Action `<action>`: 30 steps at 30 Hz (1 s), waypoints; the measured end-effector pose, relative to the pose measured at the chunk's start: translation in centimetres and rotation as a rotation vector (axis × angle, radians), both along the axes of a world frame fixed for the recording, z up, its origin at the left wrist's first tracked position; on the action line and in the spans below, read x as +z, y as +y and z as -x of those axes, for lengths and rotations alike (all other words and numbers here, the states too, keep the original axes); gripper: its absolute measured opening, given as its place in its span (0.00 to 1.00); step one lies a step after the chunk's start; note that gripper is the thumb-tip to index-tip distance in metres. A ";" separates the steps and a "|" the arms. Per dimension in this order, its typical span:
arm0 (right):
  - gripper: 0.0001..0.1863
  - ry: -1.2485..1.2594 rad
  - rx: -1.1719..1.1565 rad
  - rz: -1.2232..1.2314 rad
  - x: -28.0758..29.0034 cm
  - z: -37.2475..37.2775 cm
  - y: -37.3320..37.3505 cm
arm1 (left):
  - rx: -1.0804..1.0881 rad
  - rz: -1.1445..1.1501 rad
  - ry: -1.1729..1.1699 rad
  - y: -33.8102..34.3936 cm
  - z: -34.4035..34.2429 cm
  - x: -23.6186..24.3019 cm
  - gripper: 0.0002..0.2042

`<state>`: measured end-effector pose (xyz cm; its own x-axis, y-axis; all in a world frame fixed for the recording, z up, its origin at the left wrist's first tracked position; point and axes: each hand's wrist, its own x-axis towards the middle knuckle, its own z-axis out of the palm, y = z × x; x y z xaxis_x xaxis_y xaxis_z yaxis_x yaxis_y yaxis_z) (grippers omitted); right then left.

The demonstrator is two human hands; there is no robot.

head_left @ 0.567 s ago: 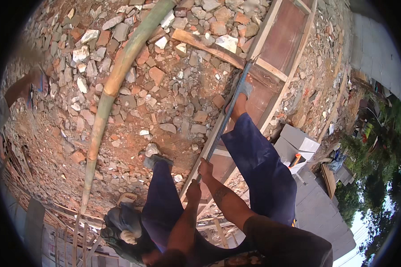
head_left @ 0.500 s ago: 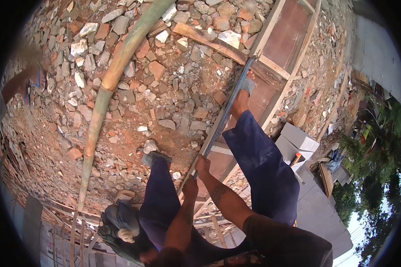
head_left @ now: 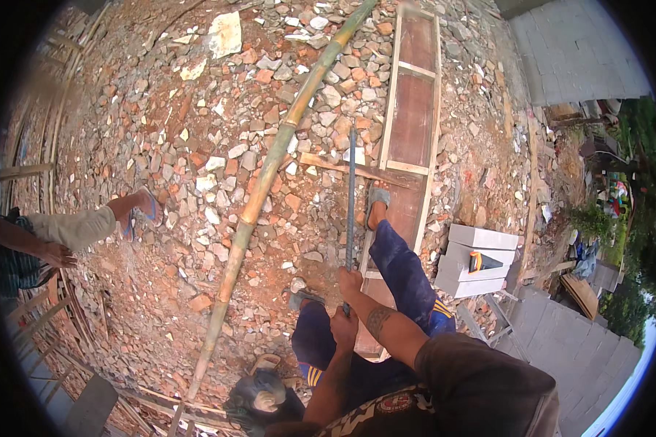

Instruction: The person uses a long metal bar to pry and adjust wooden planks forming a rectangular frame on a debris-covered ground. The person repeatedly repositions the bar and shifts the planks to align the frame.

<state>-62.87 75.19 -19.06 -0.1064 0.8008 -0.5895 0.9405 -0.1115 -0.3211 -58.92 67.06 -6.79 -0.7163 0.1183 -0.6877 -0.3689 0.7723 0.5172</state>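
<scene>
I grip a long dark grey metal bar (head_left: pixel 351 197) with both hands, my right hand (head_left: pixel 348 282) above my left hand (head_left: pixel 342 326), fingers wrapped round it. The bar points away from me over the rubble, just left of a long wooden frame with reddish-brown panels (head_left: pixel 417 98). My right foot in a grey sandal (head_left: pixel 379 195) is on or against that frame; my left foot (head_left: pixel 299 298) is on the broken stone. A short timber piece (head_left: pixel 324 162) lies across the rubble behind the bar's line.
A bamboo pole (head_left: pixel 259 186) lies diagonally to my left. Another person's legs and hand (head_left: pixel 55 255) are at the left. Stacked pale blocks (head_left: pixel 463 284) with an orange-handled saw (head_left: pixel 481 261) stand right, near a grey block wall (head_left: pixel 576 51). Loose timbers (head_left: pixel 58 313) line the left edge.
The bar's far end has come away from the frame and now points straighter ahead. My view has shifted, showing more of the person on the left and the ground beyond.
</scene>
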 end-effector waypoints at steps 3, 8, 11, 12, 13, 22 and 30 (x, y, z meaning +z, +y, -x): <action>0.21 0.175 -0.120 0.255 10.2 5.4 -1.7 | -0.047 0.001 0.155 -3.1 2.3 7.2 0.15; 0.18 0.624 -0.375 0.745 25.6 6.0 -5.8 | -0.226 -0.055 0.440 -11.8 3.8 16.9 0.15; 0.19 0.905 -0.352 0.938 34.5 6.7 -7.6 | -0.345 0.010 0.751 -19.1 4.8 18.8 0.15; 0.18 1.006 -0.434 0.950 35.9 7.8 -7.6 | -0.351 -0.001 0.679 -21.7 5.6 19.2 0.15; 0.18 1.096 -0.517 0.954 36.9 8.6 -6.7 | -0.354 -0.017 0.594 -23.4 6.4 21.0 0.15; 0.13 0.722 -1.179 0.632 32.7 4.9 -2.5 | -0.780 0.037 0.452 -34.0 11.8 24.2 0.13; 0.11 0.737 -1.367 0.523 33.1 5.6 5.2 | -0.811 -0.136 0.219 -24.3 20.1 22.3 0.12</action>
